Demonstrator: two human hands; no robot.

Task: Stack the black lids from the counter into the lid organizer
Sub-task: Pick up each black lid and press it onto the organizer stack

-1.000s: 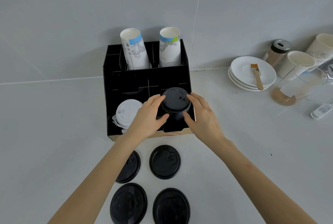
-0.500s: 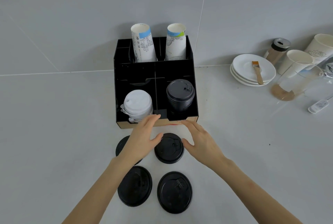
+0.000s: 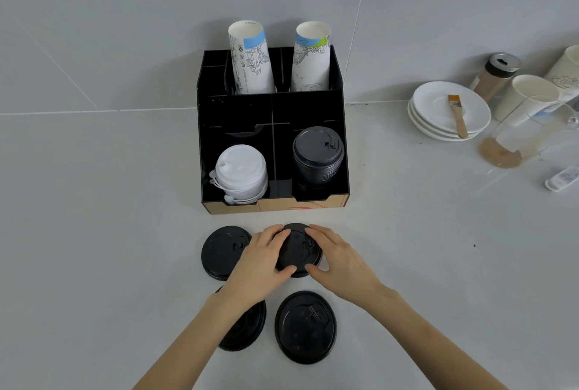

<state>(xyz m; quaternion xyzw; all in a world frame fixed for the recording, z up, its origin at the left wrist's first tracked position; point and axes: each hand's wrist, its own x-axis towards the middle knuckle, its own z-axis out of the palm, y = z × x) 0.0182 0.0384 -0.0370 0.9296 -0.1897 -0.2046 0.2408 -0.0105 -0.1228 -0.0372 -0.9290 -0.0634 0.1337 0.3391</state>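
Both hands grip one black lid (image 3: 297, 250) on the worktop (image 3: 94, 233), just in front of the organizer (image 3: 340, 126): left hand (image 3: 261, 259) fingers curled on its left rim, right hand (image 3: 340, 259) on its right. 3 more lids flat nearby; black stack (image 3: 318, 153) in organizer's front-right slot.

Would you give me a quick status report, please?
Left hand and right hand closing round one black lid. Three more on counter. Black stack in organizer; path clear.
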